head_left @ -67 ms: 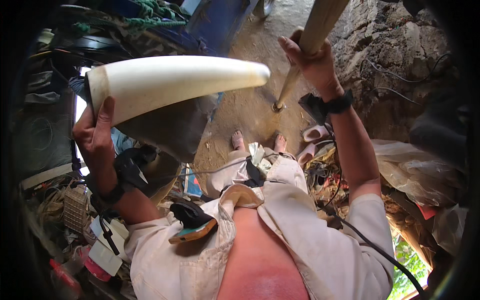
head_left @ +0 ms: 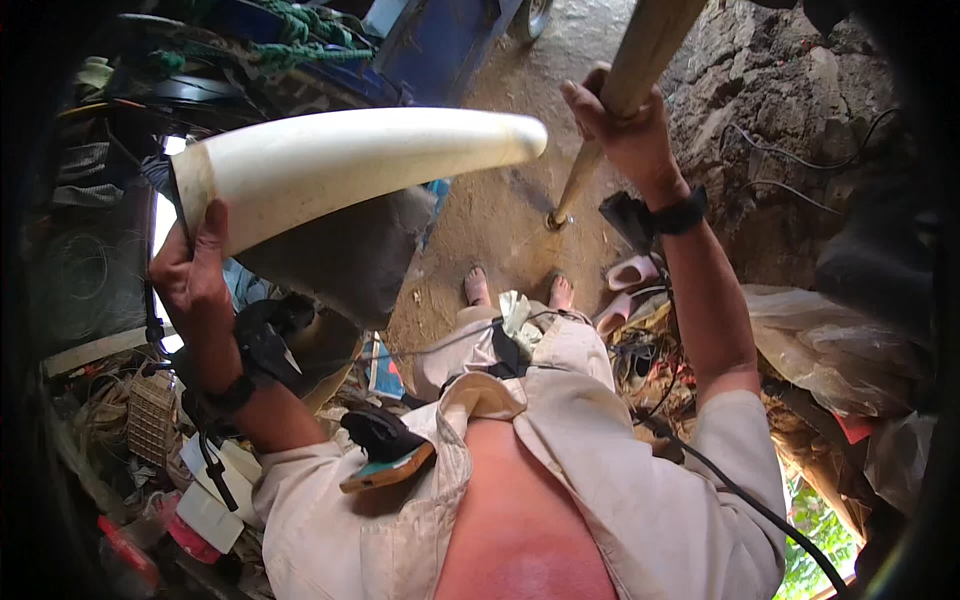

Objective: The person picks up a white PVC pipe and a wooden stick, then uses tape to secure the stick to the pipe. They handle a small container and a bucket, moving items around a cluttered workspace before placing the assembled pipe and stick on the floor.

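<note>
The left hand (head_left: pixel 195 268) grips a white, tapered tube (head_left: pixel 350 165) by its wide end, narrow tip pointing right, as the right hand (head_left: pixel 637 138) clasps a wooden pole (head_left: pixel 648 55) above a dirt floor (head_left: pixel 455 235).

Dim sides, black fisheye vignette L & R; daylight blazing btm R on green foliage (head_left: pixel 825 530), sheen glowing along that white tapered cone (head_left: pixel 350 165).

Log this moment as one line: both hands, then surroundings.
left hand: grips white tapered piece by its wide end | right hand: grips wooden pole | nearby: pink shoes, green rope
</note>
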`<state>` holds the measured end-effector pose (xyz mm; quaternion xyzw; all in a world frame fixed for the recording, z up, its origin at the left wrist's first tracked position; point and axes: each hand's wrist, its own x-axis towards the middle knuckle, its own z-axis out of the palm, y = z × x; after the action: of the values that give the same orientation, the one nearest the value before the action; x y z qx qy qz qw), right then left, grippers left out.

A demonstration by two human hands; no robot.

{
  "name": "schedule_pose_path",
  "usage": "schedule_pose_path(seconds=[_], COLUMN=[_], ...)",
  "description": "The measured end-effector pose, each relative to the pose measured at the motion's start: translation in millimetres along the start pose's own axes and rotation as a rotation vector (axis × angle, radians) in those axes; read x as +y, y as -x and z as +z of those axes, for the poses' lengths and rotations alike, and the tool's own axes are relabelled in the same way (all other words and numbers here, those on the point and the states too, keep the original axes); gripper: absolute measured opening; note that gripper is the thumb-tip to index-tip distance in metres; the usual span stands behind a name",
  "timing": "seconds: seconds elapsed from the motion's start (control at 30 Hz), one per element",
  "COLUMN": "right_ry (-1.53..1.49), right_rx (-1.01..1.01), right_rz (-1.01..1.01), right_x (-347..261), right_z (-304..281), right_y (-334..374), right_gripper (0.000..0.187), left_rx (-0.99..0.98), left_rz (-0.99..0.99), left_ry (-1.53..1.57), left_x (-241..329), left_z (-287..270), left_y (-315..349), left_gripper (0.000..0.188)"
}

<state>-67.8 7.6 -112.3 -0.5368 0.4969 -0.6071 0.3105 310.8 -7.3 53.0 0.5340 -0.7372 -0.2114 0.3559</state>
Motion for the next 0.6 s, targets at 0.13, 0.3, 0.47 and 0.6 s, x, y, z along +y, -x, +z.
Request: schedule_pose_path(seconds=[0.13, 0.3, 0.47, 0.6], right_ry=[-0.158, -0.044, -0.073, 0.016], right_rx=[-0.019, 0.048, -0.043, 0.032], right_rz=[0.098, 0.078, 0.11, 0.094], right_x=[4.9, 10.5, 15.9, 31.6], right_z=[-34.0, -44.4, -26.3, -25.1], right_y=[5.7, 12.6, 11.2, -12.8], right_gripper=[0.022, 0.025, 0.028, 0.025], left_rx=[0.334, 0.682, 0.818, 0.932], left_rz=[-0.072, -0.162, -0.03, -0.055], left_ry=[0.137, 0.154, 0.372, 0.562], left_x=[-9.9, -9.9, -6.3, -29.8], left_z=[8.6, -15.2, -35.6, -56.3], left_y=[23.8, 40.6, 60.3, 92.1], left_gripper=[0.04, 0.047, 0.041, 0.044])
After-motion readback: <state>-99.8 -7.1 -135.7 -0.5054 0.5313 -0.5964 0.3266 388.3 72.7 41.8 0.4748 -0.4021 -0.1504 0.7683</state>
